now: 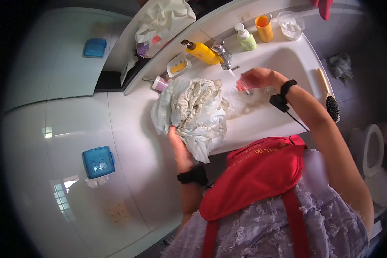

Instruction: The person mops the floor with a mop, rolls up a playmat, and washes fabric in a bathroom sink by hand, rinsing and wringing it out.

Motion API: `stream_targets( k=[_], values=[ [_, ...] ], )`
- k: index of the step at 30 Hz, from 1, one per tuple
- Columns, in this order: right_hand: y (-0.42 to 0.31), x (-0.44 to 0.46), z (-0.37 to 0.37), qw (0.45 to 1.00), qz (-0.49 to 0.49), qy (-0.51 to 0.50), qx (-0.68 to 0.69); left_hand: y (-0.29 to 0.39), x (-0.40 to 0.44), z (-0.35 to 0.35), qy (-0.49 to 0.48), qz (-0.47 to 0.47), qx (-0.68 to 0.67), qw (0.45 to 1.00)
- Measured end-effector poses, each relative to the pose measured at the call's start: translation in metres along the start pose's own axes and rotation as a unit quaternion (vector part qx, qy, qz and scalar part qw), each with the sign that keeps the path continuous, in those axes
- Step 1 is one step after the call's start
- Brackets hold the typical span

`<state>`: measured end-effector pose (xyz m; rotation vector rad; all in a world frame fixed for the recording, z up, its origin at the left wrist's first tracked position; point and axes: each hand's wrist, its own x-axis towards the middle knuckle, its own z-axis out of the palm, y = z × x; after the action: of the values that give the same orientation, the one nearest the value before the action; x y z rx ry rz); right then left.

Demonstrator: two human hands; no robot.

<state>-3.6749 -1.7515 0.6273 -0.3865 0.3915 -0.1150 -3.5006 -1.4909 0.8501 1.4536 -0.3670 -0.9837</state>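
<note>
White bundle (197, 109) is sitting at nine o'clock on the sink (256, 125), the left hand (180, 148) grasping it at seven (grip partly hidden); at two, the empty, loosely curled right hand (259, 79) is hovering near the tap (222, 56). One-handed holding could be letting it slip.

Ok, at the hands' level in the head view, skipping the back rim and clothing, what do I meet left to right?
Lower blue box → crumpled bundle → right hand → hairbrush → toilet. The left hand overlaps the bundle, so it's left out.
</note>
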Motion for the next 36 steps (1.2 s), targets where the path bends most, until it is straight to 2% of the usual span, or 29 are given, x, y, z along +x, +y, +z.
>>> stream_targets(
  k=[1,3,4,5,7,8,9,11,13,16,19,20,22,23,25,26,29,30,35,36],
  values=[
    [0.007,-0.007,-0.013,0.998,0.049,-0.017,-0.038,0.003,0.002,0.004,-0.006,-0.013,-0.01,1.0],
    [0.018,-0.031,-0.028,0.972,0.185,0.05,-0.135,0.006,0.003,0.005,-0.013,-0.024,-0.02,0.999],
    [0.027,-0.04,-0.049,0.945,0.214,0.066,-0.24,0.006,0.003,0.004,-0.013,-0.022,-0.018,1.0],
    [0.037,-0.045,-0.071,0.905,0.239,0.081,-0.341,0.006,0.002,0.004,-0.015,-0.019,-0.016,1.0],
    [0.032,-0.071,-0.068,0.776,0.377,0.199,-0.464,0.004,-0.001,0.004,-0.005,0.007,-0.006,1.0],
    [0.035,-0.075,-0.087,0.665,0.336,0.165,-0.647,0.003,-0.002,0.004,-0.001,0.021,-0.001,1.0],
    [0.038,-0.075,-0.121,0.521,0.279,0.122,-0.797,0.001,0.003,0.0,-0.003,0.007,-0.004,1.0],
    [0.028,-0.078,-0.137,0.322,0.165,0.086,-0.928,0.001,0.015,-0.008,-0.006,-0.02,-0.009,1.0],
    [0.021,-0.081,-0.144,0.262,0.079,0.112,-0.955,-0.001,0.007,-0.003,0.0,-0.008,-0.013,1.0],
    [0.015,-0.068,-0.132,0.298,0.085,0.22,-0.925,-0.001,0.007,-0.005,0.004,-0.005,-0.018,1.0],
    [0.015,-0.042,-0.135,0.259,-0.142,0.124,-0.947,-0.001,0.007,-0.004,0.006,0.001,-0.009,1.0],
    [0.024,-0.027,-0.13,0.182,-0.153,0.12,-0.964,0.0,0.006,-0.004,0.006,0.004,-0.002,1.0],
    [0.05,-0.007,-0.095,0.11,-0.098,0.117,-0.982,-0.004,0.014,-0.015,-0.002,-0.01,0.003,1.0],
    [0.057,0.001,-0.077,0.114,-0.033,0.119,-0.986,-0.004,0.018,-0.018,-0.008,-0.015,0.005,1.0],
    [0.063,0.044,-0.072,0.39,0.115,0.122,-0.905,0.005,0.008,-0.003,0.001,-0.016,0.001,1.0],
    [0.08,0.059,-0.094,0.477,0.069,0.166,-0.86,0.006,0.005,0.002,0.006,-0.016,0.001,1.0],
    [0.09,0.056,-0.07,0.447,0.076,0.168,-0.875,-0.001,-0.002,-0.003,0.023,-0.008,-0.025,0.999],
    [0.087,0.062,-0.069,0.479,0.115,0.152,-0.857,-0.001,0.001,-0.003,0.021,0.002,-0.014,1.0],
    [0.09,0.064,-0.084,0.434,0.098,0.127,-0.886,-0.003,0.004,0.0,0.007,0.047,0.032,0.998],
    [0.092,0.064,-0.085,0.428,0.09,0.122,-0.891,-0.006,0.01,-0.006,0.018,0.02,0.02,0.999]
  ],
)
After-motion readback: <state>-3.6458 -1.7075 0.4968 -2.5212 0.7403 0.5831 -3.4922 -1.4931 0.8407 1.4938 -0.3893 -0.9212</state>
